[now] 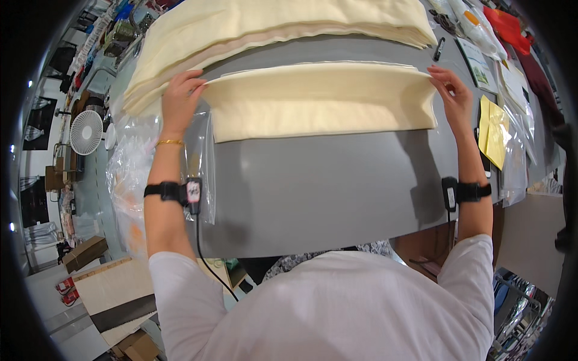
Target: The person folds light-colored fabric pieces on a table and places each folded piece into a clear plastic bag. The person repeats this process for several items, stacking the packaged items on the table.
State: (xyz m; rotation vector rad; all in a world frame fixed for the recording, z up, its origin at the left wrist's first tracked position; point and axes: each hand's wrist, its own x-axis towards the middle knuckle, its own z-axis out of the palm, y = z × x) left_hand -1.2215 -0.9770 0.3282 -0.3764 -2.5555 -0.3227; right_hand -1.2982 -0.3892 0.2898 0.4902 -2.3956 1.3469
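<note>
While its long axis runs left to right, the folded cloth (325,108) lies on the grey table (325,198), one long edge facing the near side. The left hand (183,99) and the right hand (451,95) each pinch a far corner, so the cloth stretches between both grips and extends nearer than them. It looks plain, pale cream, layered and bent lengthwise.
</note>
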